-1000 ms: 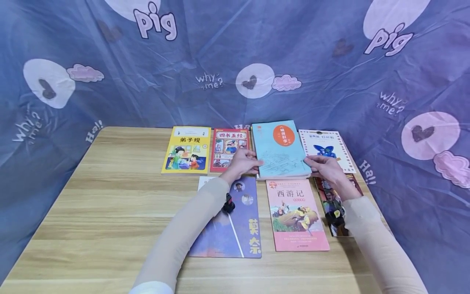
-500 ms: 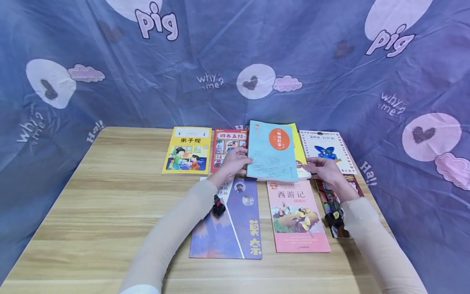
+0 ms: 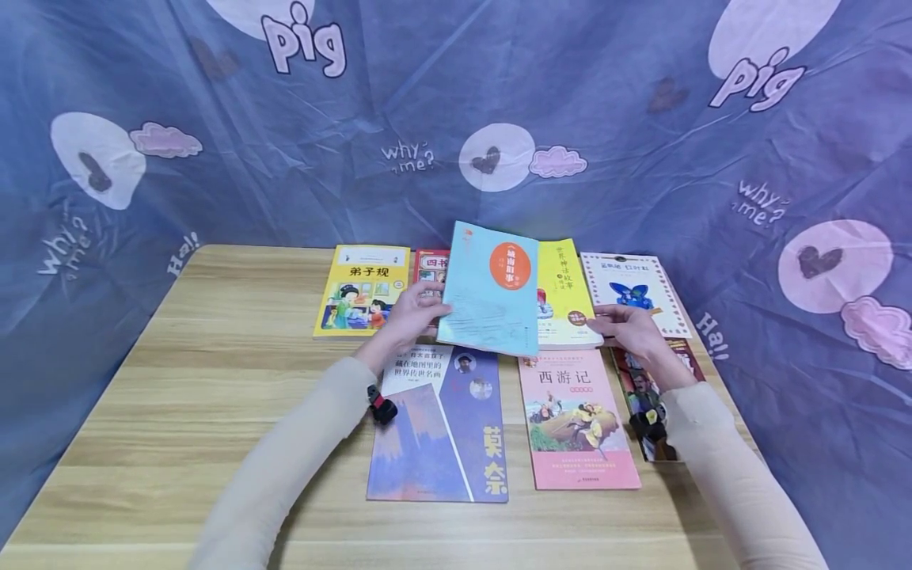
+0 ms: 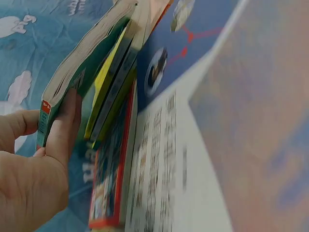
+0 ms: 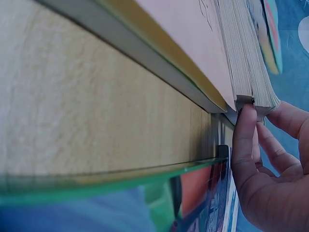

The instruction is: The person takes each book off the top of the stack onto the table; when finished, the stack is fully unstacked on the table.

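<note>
Turquoise bk (image 3: 492, 294) btwn L hand (image 3: 408, 317) (pinching it) & R hand (image 3: 628, 328).

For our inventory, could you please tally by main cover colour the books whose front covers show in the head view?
Yellow books: 2
Turquoise book: 1
Red book: 1
White book: 1
Purple book: 1
Pink book: 1
Dark book: 1
Total: 8

The turquoise book (image 3: 484, 317) has a smooth, matt-looking paper cover, the yellow book (image 3: 566, 289) shows layered, slightly rough paper page edges, the desk (image 3: 214, 388) looks like smooth, pale-grained wood, the backdrop (image 3: 399, 103) is wrinkled cloth, and the sleeves (image 3: 285, 459) are matt, finely creased fabric.
</note>
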